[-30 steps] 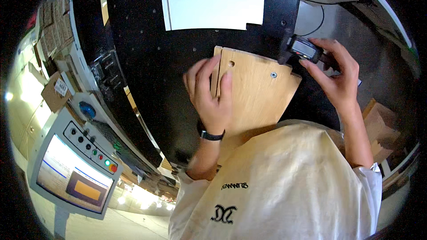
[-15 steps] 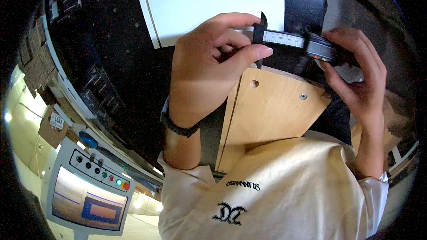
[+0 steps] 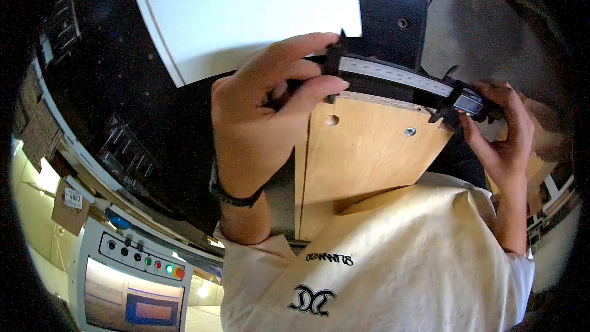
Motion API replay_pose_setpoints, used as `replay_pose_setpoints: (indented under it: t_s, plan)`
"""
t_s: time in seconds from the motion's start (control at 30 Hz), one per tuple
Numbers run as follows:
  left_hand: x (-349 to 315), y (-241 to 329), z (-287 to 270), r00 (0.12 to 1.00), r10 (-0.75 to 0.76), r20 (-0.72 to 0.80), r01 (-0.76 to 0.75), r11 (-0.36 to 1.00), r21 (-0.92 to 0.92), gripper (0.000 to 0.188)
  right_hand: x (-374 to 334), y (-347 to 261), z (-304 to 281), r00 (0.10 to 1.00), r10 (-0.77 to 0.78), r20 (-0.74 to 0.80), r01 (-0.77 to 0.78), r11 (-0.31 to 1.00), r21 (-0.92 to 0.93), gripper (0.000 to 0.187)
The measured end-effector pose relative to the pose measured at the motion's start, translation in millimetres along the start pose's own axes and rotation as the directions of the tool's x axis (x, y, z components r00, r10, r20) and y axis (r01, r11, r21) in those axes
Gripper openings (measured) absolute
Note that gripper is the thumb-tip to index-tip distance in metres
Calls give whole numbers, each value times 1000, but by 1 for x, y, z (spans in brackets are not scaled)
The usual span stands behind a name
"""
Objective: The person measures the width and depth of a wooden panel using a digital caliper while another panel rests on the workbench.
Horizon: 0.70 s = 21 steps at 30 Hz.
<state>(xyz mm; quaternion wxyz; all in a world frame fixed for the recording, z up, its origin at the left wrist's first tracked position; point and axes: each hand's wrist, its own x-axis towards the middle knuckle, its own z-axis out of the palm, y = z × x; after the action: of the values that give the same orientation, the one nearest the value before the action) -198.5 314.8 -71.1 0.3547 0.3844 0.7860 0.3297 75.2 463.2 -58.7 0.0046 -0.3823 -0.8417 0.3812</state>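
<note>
Okay, left hand: thumb and forefinger nearly closed, gripping the caliper by its fixed end at the far left corner of the wooden board. Right hand: thumb and fingers half bent around the readout end, by the board's far right corner. Caliper sits slid wide along the board's far edge (can't tell if both prongs touch wood). On the board: hole left, screw right. Shirt covers the board's near end; white panel beyond it; monitor well off left of it.
</note>
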Motion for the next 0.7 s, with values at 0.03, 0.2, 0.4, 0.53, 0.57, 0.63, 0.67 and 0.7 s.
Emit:
replay_pose_setpoints:
  t_s: [0.03, 0.2, 0.4, 0.53, 0.57, 0.63, 0.67, 0.7]
  plan:
    - [-1, 0, -1, 999, -33, 10, 33, 999, 4, 41, 0, 0, 1, 1000, -14, 13, 14, 1000, 1, 37]
    - [-6, -11, -1, 999, -44, 24, 46, 998, -52, 49, -2, 0, 9, 999, -32, -14, 32, 999, -3, 39]
    - [-7, -20, 0, 996, -38, 79, 49, 988, -143, 56, 2, 1, 6, 996, -87, 23, 87, 996, -4, 40]
    - [-8, -10, 2, 985, -146, 95, 167, 947, -273, 55, 0, 1, 7, 997, -71, 17, 70, 996, 49, 41]
    - [-8, -9, 1, 979, -178, 100, 200, 934, -294, 55, -2, 1, 7, 998, -67, 15, 66, 996, 58, 42]
    - [-11, -9, 1, 973, -202, 109, 225, 929, -292, 54, -4, 2, 7, 998, -61, 14, 60, 997, 56, 42]
    - [-13, -9, -1, 970, -213, 112, 237, 928, -289, 53, -5, 2, 6, 998, -59, 13, 58, 997, 58, 43]
    - [-13, -8, -1, 971, -215, 102, 235, 932, -276, 53, -4, 2, 5, 997, -76, 14, 75, 996, 52, 43]
